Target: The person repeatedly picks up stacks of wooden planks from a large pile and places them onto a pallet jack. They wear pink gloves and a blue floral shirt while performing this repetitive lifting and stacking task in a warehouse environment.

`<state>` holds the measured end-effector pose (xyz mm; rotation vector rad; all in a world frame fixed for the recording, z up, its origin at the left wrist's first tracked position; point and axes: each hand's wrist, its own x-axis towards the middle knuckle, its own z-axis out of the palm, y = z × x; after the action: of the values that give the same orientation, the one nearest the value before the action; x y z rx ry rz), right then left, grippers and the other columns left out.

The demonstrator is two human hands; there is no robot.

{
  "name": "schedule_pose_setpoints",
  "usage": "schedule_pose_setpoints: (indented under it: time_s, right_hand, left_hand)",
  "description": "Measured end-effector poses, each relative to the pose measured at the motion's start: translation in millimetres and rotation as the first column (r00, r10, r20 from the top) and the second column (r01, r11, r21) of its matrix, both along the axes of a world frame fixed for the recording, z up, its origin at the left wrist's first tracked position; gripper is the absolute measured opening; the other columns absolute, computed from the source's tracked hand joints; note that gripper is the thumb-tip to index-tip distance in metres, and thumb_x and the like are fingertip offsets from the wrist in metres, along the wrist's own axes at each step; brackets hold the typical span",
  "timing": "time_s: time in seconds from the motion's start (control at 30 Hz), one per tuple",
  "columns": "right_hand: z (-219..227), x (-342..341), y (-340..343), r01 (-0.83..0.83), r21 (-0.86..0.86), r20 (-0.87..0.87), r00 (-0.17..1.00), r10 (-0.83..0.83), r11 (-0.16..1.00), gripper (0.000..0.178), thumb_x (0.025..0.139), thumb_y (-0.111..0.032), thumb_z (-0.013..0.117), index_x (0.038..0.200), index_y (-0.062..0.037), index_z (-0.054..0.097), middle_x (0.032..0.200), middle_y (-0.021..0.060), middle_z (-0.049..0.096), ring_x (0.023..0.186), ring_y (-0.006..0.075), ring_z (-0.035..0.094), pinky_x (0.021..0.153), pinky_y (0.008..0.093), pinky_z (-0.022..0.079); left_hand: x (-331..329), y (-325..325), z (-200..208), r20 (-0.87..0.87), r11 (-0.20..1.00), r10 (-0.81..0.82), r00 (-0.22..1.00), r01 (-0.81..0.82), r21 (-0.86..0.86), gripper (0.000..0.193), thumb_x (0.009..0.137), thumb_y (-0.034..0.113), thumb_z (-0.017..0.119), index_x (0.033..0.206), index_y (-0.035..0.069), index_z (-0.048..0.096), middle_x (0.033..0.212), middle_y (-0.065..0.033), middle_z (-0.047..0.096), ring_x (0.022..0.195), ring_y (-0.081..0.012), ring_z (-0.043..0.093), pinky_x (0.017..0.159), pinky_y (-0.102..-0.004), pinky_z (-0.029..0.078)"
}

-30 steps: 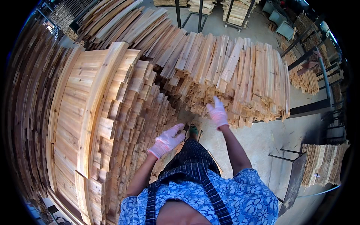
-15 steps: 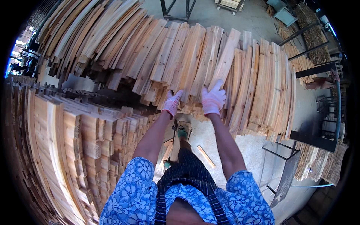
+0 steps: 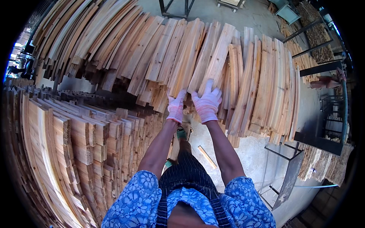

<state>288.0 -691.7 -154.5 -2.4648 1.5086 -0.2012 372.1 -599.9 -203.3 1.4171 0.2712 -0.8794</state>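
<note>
At near edge of stack point(image 3: 266, 81), plank ends point(image 3: 195, 84) touch left grip point(image 3: 176, 107), right grip point(image 3: 207, 104); closure of both unclear.

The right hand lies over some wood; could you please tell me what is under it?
From under the right hand a pale board runs away, its far end in view among other boards. What lies directly beneath the hand is covered.
</note>
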Motion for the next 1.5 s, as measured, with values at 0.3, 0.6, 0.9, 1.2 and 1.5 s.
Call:
schedule_pose_setpoints:
  time_s: [0.3,0.6,0.9,1.2,1.5]
  right_hand:
    - [-3.2,9.3,23.6,-0.132,-0.198,-0.034,0.991,0.128,0.971,0.087,0.081,-0.059,0.071,0.150,-0.0136,0.044,0.141,0.0289,0.039,0.136,0.0515,0.032,0.113,0.0650,0.024]
    - [6.3,-26.3,84.1,-0.163,-0.037,0.011,0.987,0.163,0.986,0.091,0.084,-0.060,0.068,0.155,-0.0105,0.040,0.147,0.0339,0.035,0.138,0.0556,0.031,0.114,0.0656,0.023]
    - [-55.3,-150.5,122.9,-0.170,0.949,0.313,0.605,-0.732,0.265,0.084,0.099,-0.057,0.062,0.157,-0.0028,0.034,0.149,0.0184,0.049,0.136,0.0276,0.049,0.114,0.0395,0.040]
    - [-115.8,-136.9,97.9,-0.478,0.872,0.411,0.598,-0.688,0.106,0.092,0.096,-0.063,0.063,0.160,-0.0077,0.029,0.151,0.0122,0.049,0.137,0.0240,0.049,0.114,0.0414,0.043]
    - [-22.5,-133.9,137.3,-0.493,0.864,0.440,0.639,-0.631,0.103,0.087,0.091,-0.032,0.077,0.158,-0.0048,0.028,0.145,0.0165,0.053,0.129,0.0281,0.057,0.109,0.0427,0.049]
  left_hand:
    - [-11.1,-5.4,-59.4,-0.461,0.854,0.026,0.887,-0.260,-0.451,0.032,0.095,0.022,0.075,0.122,0.008,0.063,0.095,-0.0055,0.074,0.071,-0.0174,0.071,0.064,-0.0338,0.060]
    - [-50.3,87.4,-92.2,-0.433,0.861,-0.008,0.901,-0.214,-0.462,0.027,0.099,0.024,0.069,0.120,0.007,0.066,0.111,-0.0060,0.071,0.104,-0.0200,0.067,0.094,-0.0355,0.055]
    - [-106.5,251.0,-33.6,-0.435,0.916,-0.125,0.892,-0.065,-0.396,0.054,0.095,0.027,0.075,0.141,0.008,0.054,0.123,-0.0068,0.064,0.120,-0.0231,0.061,0.105,-0.0421,0.051]
    - [-22.0,186.8,-25.9,-0.313,0.796,-0.536,0.784,0.347,-0.495,0.088,0.099,0.056,0.065,0.159,0.000,0.032,0.156,-0.0138,0.045,0.144,-0.0193,0.043,0.119,-0.0327,0.037]
    - [-35.2,198.5,18.4,-0.045,0.724,-0.690,0.722,0.687,-0.065,0.119,0.087,0.053,0.080,0.161,-0.006,0.008,0.157,-0.0226,0.040,0.144,-0.0267,0.042,0.117,-0.0364,0.038]
